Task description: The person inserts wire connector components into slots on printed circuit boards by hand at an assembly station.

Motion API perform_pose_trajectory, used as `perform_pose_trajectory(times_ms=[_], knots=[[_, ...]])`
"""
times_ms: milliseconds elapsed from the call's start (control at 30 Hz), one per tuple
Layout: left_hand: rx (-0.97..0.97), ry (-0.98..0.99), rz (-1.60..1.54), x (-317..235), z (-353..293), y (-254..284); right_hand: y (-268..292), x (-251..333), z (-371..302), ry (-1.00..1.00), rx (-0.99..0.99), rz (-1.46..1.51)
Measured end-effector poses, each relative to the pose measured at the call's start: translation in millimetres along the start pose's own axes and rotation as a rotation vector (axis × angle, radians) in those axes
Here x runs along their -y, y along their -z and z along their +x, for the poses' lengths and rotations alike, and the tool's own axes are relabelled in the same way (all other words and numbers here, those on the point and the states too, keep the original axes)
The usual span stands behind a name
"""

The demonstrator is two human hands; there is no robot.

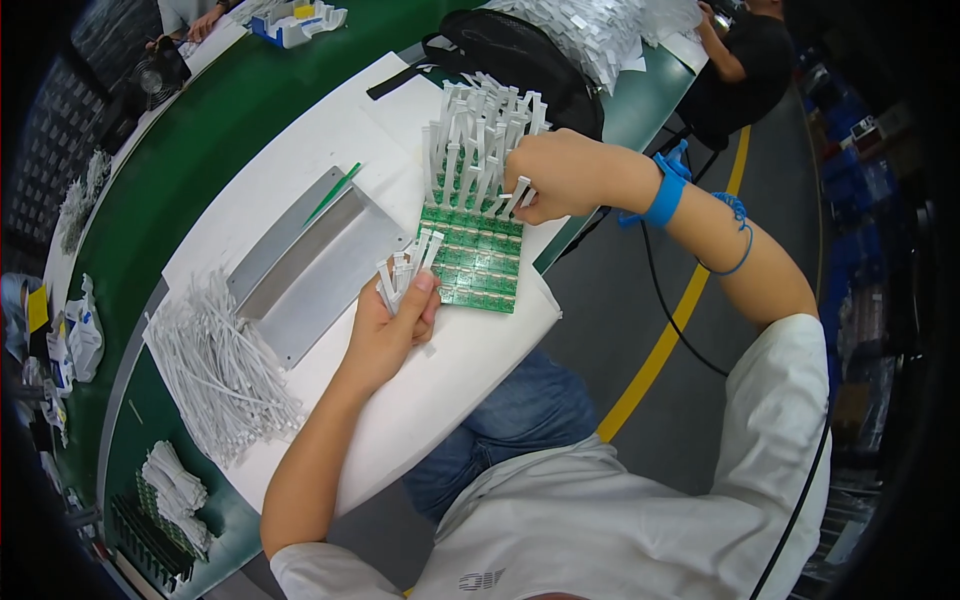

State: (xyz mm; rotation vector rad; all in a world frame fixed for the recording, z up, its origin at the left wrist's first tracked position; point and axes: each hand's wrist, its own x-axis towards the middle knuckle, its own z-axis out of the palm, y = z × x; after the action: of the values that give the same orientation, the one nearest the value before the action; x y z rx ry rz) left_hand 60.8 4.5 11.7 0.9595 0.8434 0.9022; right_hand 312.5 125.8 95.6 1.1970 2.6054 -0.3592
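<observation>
A green circuit board panel lies on the white work surface in front of me. Rows of white ribbon cables stand up from its far half, while small connectors show on the bare near half. My left hand is closed round a small bunch of white ribbon cables beside the panel's near left edge. At the panel's right edge, my right hand pinches a white ribbon cable by the row nearest the bare part. Its fingertips are partly hidden. A blue wrist strap circles my right wrist.
Left of the panel is a grey metal trough with a green strip by its far edge. A heap of loose white cables lies farther left. A black bag sits behind. Another person is at the far right.
</observation>
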Motion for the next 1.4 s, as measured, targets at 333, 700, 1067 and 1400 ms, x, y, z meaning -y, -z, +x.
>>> perform_pose_trajectory(times_ms=[333, 700, 1067, 1400], knots=[[-0.004, 0.003, 0.011, -3.8, -7.4, 6.6, -9.1, 0.4, -2.4, 0.164, -0.196, -0.004], [-0.01, -0.002, -0.014, -12.5, -35.2, 12.7, -4.1, 146.2, -82.4, -0.385, -1.269, 0.277], [-0.007, -0.06, -0.139, -27.7, -53.8, 33.0, -58.1, 187.8, -1.2, 0.012, -1.14, 0.992], [-0.409, -0.388, -0.092, -17.3, -86.5, 73.4, 5.0, 204.7, 40.0, 0.113, -0.548, 0.757]])
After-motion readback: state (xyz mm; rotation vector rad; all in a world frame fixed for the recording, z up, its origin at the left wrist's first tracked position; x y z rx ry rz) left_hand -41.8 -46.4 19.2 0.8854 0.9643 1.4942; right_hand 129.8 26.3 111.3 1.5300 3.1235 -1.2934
